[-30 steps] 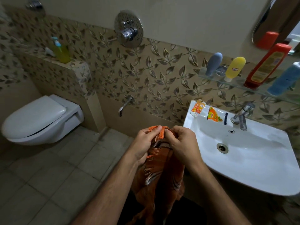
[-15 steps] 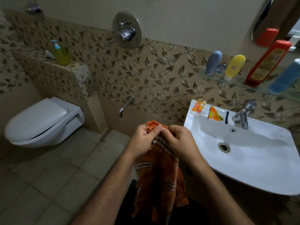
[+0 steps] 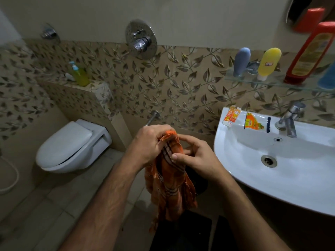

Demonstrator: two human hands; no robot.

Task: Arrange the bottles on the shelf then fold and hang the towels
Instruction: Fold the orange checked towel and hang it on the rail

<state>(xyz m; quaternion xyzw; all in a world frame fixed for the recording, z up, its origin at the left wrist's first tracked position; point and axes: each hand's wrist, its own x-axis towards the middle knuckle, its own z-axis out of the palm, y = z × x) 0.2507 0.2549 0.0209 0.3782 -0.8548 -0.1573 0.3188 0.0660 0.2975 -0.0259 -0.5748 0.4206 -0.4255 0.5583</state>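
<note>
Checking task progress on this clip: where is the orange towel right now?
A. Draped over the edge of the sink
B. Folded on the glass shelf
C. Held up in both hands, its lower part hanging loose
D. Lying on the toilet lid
C: the left hand grips the top of the orange towel, the right hand pinches it just below, and the rest hangs unfolded beside the sink.

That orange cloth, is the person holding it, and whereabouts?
Yes. The left hand grips the orange checked towel at its fringed top end, and the right hand pinches it just below; the rest hangs loose.
</note>
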